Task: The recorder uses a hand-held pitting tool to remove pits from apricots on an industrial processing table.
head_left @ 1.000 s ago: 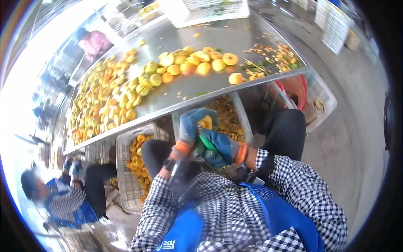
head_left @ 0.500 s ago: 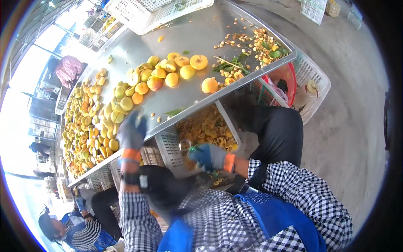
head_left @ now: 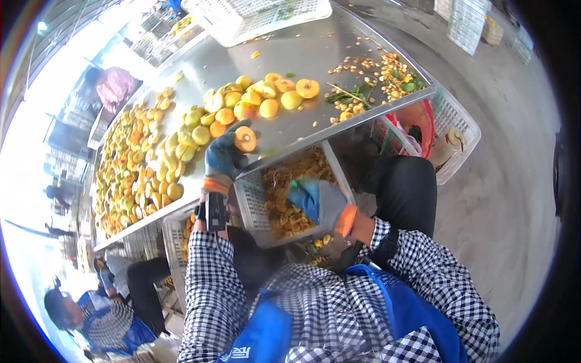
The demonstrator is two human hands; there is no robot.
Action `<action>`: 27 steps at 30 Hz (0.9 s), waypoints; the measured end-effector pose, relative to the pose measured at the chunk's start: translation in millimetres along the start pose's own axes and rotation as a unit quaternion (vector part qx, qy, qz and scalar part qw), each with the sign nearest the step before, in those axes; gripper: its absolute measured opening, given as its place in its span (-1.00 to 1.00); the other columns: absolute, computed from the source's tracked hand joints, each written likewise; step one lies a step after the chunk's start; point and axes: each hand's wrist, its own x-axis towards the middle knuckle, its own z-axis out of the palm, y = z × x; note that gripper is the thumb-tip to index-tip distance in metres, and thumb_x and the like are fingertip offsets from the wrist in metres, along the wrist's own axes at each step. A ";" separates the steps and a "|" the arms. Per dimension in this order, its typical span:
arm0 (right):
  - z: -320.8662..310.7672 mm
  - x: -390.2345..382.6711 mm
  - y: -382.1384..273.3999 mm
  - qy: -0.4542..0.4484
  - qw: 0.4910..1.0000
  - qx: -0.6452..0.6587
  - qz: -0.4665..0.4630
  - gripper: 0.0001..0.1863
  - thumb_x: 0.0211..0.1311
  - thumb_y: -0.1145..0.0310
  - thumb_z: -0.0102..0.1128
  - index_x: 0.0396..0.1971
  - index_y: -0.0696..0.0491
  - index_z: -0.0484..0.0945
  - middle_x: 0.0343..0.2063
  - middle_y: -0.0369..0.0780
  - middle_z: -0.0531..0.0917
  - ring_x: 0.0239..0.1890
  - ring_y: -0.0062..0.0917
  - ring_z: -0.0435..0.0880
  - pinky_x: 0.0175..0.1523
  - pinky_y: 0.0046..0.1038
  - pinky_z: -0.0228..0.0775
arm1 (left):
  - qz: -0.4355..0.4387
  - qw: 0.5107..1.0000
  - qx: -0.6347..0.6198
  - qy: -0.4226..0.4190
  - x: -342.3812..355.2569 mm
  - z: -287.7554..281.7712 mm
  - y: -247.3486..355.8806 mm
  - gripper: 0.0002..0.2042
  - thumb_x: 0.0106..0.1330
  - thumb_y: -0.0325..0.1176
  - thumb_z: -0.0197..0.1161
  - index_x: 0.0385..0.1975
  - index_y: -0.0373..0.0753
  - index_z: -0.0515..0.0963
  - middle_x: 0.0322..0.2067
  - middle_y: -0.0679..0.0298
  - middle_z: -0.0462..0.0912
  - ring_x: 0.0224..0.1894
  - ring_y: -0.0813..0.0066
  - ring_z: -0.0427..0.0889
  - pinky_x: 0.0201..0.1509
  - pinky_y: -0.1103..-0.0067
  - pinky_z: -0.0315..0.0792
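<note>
My left hand (head_left: 223, 156), in a grey-blue glove with an orange cuff, is closed around a yellow peach half (head_left: 246, 138) at the near table edge. The cut face of the half, with its round hollow, is turned up. My right hand (head_left: 318, 202), gloved alike, is curled above a white crate (head_left: 249, 209) of peach scraps (head_left: 287, 212). A small tool with a green end (head_left: 295, 184) shows at its fingers; motion blurs its thin loop. Beyond my left hand, a row of peach halves (head_left: 269, 108) runs across the metal table (head_left: 305, 130).
A large heap of peach halves (head_left: 130, 169) covers the table's left. Pits and leaves (head_left: 393, 75) lie at the right corner, above a red basin (head_left: 426, 121) and a white crate (head_left: 463, 130). Another white crate (head_left: 260, 21) stands at the back. A co-worker (head_left: 109, 314) sits at lower left.
My left hand has moved right along the table edge and now shows a peach half in its fingers. My right hand has shifted slightly right and up over the crate.
</note>
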 end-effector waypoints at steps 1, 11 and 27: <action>-0.9 5.9 -7.6 0.046 0.998 -0.002 -0.044 -0.67 0.13 0.11 -0.07 -0.42 0.11 0.43 -0.56 -0.01 0.53 -0.47 -0.11 0.51 -0.38 -0.23 0.32 | 0.010 1.000 -0.003 0.010 -16.8 5.3 3.5 -0.52 0.07 -0.15 0.01 -0.06 -0.35 0.34 -0.36 0.18 0.54 -0.54 0.51 0.52 -0.67 0.77 0.27; 14.0 21.1 -50.7 0.029 0.982 -0.121 -0.144 -0.58 0.17 0.02 -0.19 -0.39 0.08 0.47 -0.54 -0.02 0.54 -0.42 -0.12 0.51 -0.34 -0.21 0.33 | 0.413 0.793 0.437 0.094 -77.1 28.9 -24.5 -0.78 0.16 -0.35 0.07 -0.25 -0.34 0.42 -0.32 0.11 0.55 -0.35 0.37 0.55 -0.22 0.56 0.44; 2.2 21.3 -47.8 -0.165 0.960 -0.218 -0.064 -0.60 0.15 0.03 -0.18 -0.34 0.04 0.50 -0.43 -0.02 0.55 -0.33 -0.15 0.52 -0.20 -0.23 0.32 | 0.273 0.854 0.439 0.066 -86.7 29.5 -35.2 -0.80 0.14 -0.40 -0.05 -0.45 -0.35 0.51 -0.46 0.24 0.57 -0.40 0.50 0.52 -0.28 0.60 0.40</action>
